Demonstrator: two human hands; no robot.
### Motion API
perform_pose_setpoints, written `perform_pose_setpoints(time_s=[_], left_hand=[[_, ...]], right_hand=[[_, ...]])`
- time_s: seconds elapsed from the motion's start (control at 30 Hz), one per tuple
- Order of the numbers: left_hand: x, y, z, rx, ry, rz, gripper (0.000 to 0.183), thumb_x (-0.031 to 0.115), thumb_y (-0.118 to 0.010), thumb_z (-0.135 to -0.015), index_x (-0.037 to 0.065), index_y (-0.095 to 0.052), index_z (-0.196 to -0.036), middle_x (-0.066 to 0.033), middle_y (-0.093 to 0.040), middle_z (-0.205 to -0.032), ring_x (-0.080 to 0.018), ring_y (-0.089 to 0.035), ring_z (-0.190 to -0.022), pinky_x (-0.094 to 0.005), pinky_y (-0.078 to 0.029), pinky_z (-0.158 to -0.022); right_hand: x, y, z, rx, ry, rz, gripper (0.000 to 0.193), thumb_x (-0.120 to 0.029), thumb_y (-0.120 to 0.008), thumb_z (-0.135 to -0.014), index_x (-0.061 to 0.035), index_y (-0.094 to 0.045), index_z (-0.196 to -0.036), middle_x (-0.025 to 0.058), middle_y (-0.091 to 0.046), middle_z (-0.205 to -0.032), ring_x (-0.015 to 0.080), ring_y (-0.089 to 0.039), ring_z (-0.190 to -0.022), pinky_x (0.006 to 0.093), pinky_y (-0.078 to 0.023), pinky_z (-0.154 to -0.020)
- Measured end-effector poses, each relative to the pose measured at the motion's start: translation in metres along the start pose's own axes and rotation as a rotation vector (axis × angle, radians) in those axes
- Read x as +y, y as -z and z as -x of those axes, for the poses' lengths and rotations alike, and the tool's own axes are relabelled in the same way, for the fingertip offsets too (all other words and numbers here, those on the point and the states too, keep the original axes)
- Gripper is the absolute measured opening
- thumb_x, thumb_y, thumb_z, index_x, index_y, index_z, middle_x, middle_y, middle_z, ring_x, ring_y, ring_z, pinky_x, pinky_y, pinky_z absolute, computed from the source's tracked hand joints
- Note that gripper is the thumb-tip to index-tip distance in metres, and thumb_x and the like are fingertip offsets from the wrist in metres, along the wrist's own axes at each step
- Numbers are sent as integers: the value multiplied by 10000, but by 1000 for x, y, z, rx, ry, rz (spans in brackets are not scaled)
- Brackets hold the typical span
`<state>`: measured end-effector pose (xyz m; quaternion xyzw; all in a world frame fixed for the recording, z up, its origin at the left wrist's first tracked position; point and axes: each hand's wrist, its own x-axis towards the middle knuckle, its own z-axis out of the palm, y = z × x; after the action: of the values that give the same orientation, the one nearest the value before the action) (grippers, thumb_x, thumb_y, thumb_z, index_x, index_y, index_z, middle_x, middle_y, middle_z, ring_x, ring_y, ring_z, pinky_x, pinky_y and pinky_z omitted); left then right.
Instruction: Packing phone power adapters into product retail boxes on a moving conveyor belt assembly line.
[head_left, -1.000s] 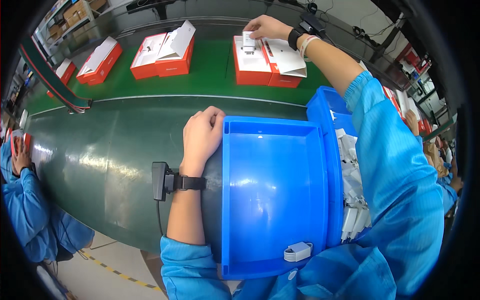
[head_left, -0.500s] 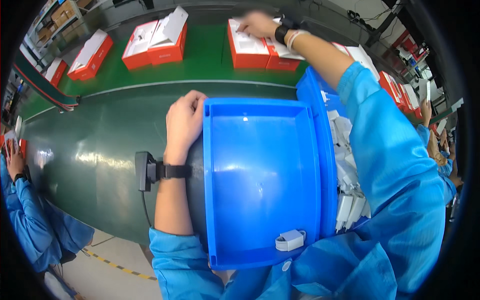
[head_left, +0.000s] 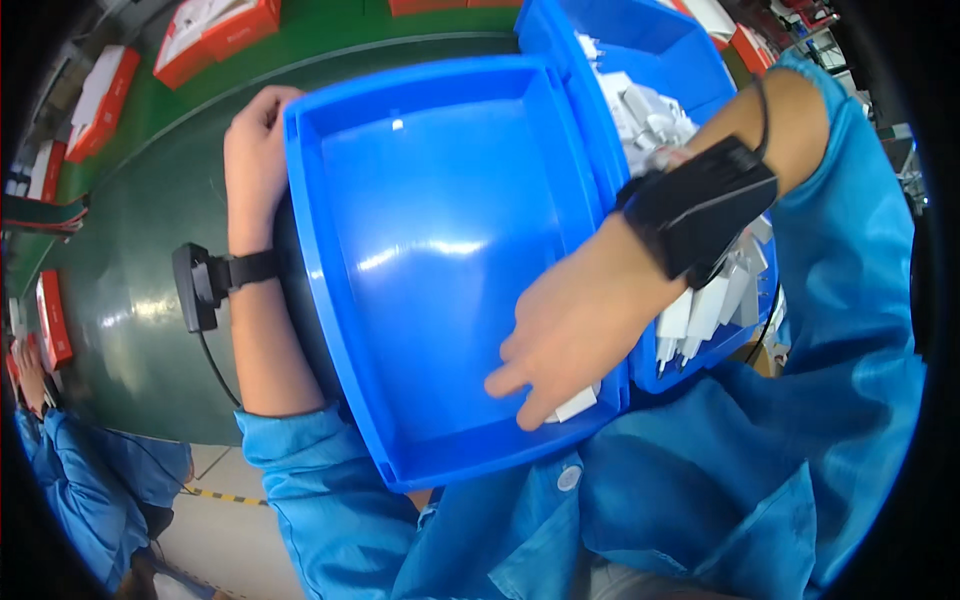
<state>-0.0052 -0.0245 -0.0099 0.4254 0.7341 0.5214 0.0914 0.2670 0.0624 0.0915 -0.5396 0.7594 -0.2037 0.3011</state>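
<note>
Inside the near end of a shallow blue bin [head_left: 440,320], my right hand [head_left: 580,325] reaches down with its fingers apart. Partly under that hand is a coiled white cable with a white paper band [head_left: 577,403]; whether the fingertips touch it is hidden. My left hand [head_left: 258,150] is at the bin's far left corner, its fingers curled against the rim. A second blue bin [head_left: 690,62], under my right forearm, holds several white plug chargers [head_left: 705,310].
Open red and white boxes [head_left: 218,38] line the green belt [head_left: 330,35] beyond the bins. A dark green work surface [head_left: 140,250] lies to the left. At the far left another person's hand [head_left: 32,375] is beside a red box [head_left: 54,318].
My right hand has come back from an open box on the belt into the near end of the blue bin. My left hand stays at the rim while the view has shifted.
</note>
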Motion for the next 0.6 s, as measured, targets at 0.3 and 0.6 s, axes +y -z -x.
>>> perform_pose_setpoints(time_s=[0.3,0.6], left_hand=[[11,5,15,33,55,-26,229,185,-570,-952,-18,-674,-931,-92,-659,-721,-97,-588,-682,-274,-475,-635],[27,8,6,51,109,-45,212,188,-596,-939,1,-694,-934,-92,-665,-705,-109,-591,-642,-278,-471,-610]], right_hand=[[-4,16,-12,137,-50,-346,443,-222,-728,-741,5,-572,-1088,191,-603,-997,391,-600,-972,479,-510,-799],[114,152,181,640,-1021,497,511,-199,-733,-733,-63,-623,-1213,172,-598,-1226,338,-593,-1128,420,-498,-946]])
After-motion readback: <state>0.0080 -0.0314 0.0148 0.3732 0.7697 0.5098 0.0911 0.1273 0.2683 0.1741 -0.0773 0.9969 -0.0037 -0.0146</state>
